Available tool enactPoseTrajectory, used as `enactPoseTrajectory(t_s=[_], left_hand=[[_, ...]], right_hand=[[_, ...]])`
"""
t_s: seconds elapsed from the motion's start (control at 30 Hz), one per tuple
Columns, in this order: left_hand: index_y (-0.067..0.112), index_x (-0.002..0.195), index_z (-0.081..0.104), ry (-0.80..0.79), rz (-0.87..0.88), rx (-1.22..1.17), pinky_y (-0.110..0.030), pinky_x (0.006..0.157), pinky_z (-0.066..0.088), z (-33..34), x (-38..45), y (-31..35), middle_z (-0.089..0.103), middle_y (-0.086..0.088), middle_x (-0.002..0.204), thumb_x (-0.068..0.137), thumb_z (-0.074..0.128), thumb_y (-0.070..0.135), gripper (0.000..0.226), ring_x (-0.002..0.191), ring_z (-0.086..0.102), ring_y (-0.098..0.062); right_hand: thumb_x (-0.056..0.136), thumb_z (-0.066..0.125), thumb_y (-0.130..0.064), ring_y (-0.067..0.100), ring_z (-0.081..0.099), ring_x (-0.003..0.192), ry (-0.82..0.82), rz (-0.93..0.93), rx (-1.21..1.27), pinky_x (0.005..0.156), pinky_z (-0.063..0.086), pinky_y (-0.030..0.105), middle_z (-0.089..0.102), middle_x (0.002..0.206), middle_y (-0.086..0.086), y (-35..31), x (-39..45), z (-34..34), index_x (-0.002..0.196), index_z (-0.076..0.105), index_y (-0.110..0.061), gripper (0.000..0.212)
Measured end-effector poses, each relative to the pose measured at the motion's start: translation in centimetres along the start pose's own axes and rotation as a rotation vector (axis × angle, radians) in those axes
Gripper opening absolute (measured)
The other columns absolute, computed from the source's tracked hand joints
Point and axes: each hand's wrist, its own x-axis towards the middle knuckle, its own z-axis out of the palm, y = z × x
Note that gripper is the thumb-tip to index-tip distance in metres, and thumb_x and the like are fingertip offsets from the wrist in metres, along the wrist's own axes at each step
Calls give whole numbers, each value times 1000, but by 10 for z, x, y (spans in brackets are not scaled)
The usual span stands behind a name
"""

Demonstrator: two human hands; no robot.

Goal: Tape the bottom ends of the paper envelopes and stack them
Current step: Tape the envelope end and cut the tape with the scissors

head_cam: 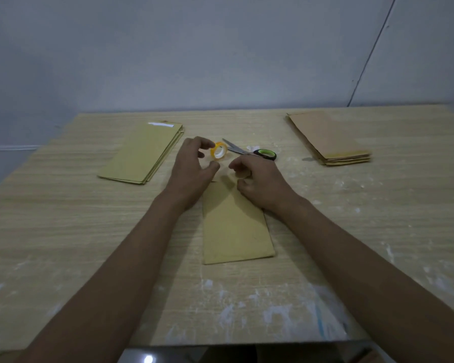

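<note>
A: Envelope?
B: Flat tan paper envelope, centre of wood-grain worktop. Left hand half-curled, grip empty beside the yellow tape roll. Right hand curled; what it grips, can't tell.
A: Room?
B: Plain grey wall.

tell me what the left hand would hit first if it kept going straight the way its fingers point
Most likely the yellow tape roll. The left hand points away from the person and slightly right, fingertips just short of the roll, with the scissors lying behind it. Depth is unclear, so the hand could pass above it.
</note>
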Motion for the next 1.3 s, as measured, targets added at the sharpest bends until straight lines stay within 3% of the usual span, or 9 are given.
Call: enactPoseTrajectory(t_s=[0.1,0.23,0.37,0.5,0.7,0.77,0.93,1.17,1.3], left_hand=[[20,127,54,49,-39,52,-19,80,42,9,14,-3,52,0,125,89,69,23,40,106,52,-14],[15,136,51,-16,-153,153,-42,97,47,24,31,-11,52,-8,131,92,65,29,48,116,54,-27],[11,107,67,35,-49,198,-37,83,50,30,34,-10,68,-7,103,95,63,24,18,91,62,-23],[8,101,68,80,-47,-62,-15,64,46,25,29,0,70,-4,91,95,63,14,9,72,66,-13],[0,105,64,-89,-224,-530,-24,63,56,26,5,11,67,-9,90,97,60,5,10,69,71,-14],[-3,106,62,-127,-215,-541,-21,61,55,26,2,12,66,-10,91,97,58,1,11,68,71,-13],[1,104,62,-182,-190,-484,-21,66,54,26,0,10,66,-7,93,98,56,0,9,70,71,-12],[6,98,62,-209,-212,-431,-24,71,54,25,-1,9,65,-3,92,98,57,4,5,75,72,-14],[2,100,62,-221,-211,-393,-21,70,52,25,-1,8,70,-12,87,97,61,8,7,74,71,-9]], right_hand=[[75,69,-9,25,54,103,42,-27,-170,87,45,35,68,106,3,1,0,2,106,70,-16,32],[81,64,-14,23,58,91,-8,-61,-246,80,50,41,69,91,1,-3,-1,0,97,75,-17,19],[85,60,-13,21,58,89,-59,-65,-230,78,50,38,66,90,4,-3,-1,1,97,76,-14,20],[83,63,-13,19,59,86,-21,-26,-160,76,49,34,67,90,5,-2,-1,2,96,73,-13,17],[77,68,-9,17,62,75,97,123,45,70,53,41,65,79,1,1,-1,2,87,60,-12,13],[78,69,-7,14,63,73,124,170,131,69,54,38,66,78,1,1,-1,0,87,58,-13,16],[79,68,-1,-4,52,56,177,305,362,56,41,10,66,83,6,3,-1,-6,95,56,-7,21],[80,68,0,10,62,69,153,355,445,70,54,25,71,88,7,13,3,-5,104,71,-11,26],[80,70,-1,17,67,79,158,343,432,75,56,28,72,90,8,16,5,-2,101,74,-10,24]])
